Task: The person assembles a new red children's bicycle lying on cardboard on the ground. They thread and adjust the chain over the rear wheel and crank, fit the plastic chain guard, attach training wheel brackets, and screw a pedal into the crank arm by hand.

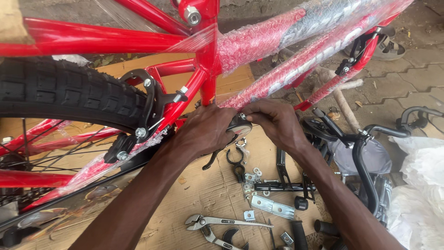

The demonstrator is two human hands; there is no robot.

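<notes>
A red bicycle frame (115, 40) with bubble-wrapped tubes (277, 39) stands over sheets of cardboard. My left hand (206, 129) and my right hand (273, 121) meet under the frame near the bottom bracket. Together they pinch a small round black-and-silver part (240, 125) with a small bolt against the frame. The black rear tyre (69, 92) and a black brake caliper (145, 104) sit just left of my left hand. What lies behind my fingers is hidden.
Loose parts lie on the cardboard (203, 194): silver pliers (217, 223), small metal brackets (273, 207), black rods (282, 186) and clamps. Black handlebars (360, 139) rest at the right beside white plastic wrapping (423, 185). A sandalled foot (391, 46) stands on the paved ground.
</notes>
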